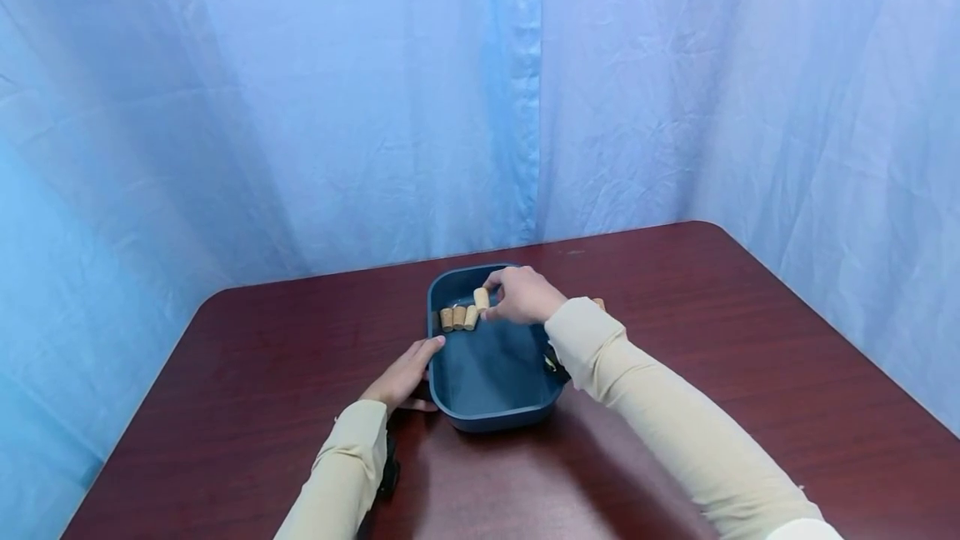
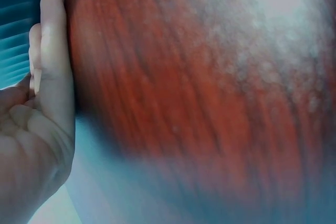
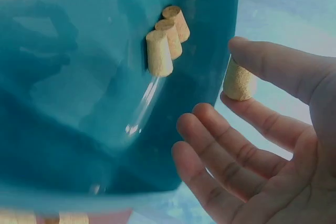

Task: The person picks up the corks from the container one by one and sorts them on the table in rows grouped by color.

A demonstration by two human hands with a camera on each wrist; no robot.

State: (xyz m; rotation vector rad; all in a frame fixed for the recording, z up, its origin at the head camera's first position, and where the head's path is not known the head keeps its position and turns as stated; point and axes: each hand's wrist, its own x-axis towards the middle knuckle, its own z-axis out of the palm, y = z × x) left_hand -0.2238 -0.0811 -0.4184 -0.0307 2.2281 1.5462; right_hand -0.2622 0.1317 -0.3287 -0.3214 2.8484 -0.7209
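My right hand (image 1: 525, 294) pinches a pale cork (image 1: 482, 299) between thumb and index finger, above the far part of a dark blue bin (image 1: 495, 423). In the right wrist view the held cork (image 3: 239, 83) shows beyond the bin's wall, the other fingers loosely spread. Three corks (image 1: 459, 318) stand side by side in a row inside the bin, near its far left corner. My left hand (image 1: 401, 375) rests at the bin's left side with the thumb at the rim. Its fingers (image 2: 55, 51) lie straight along the outer wall in the left wrist view.
Another cork (image 1: 598, 303) lies on the table right of the bin, partly hidden behind my right sleeve (image 1: 660, 398). The dark red wooden table (image 1: 300, 357) has rounded far corners. Light blue curtains (image 1: 405, 107) hang behind it and at both sides.
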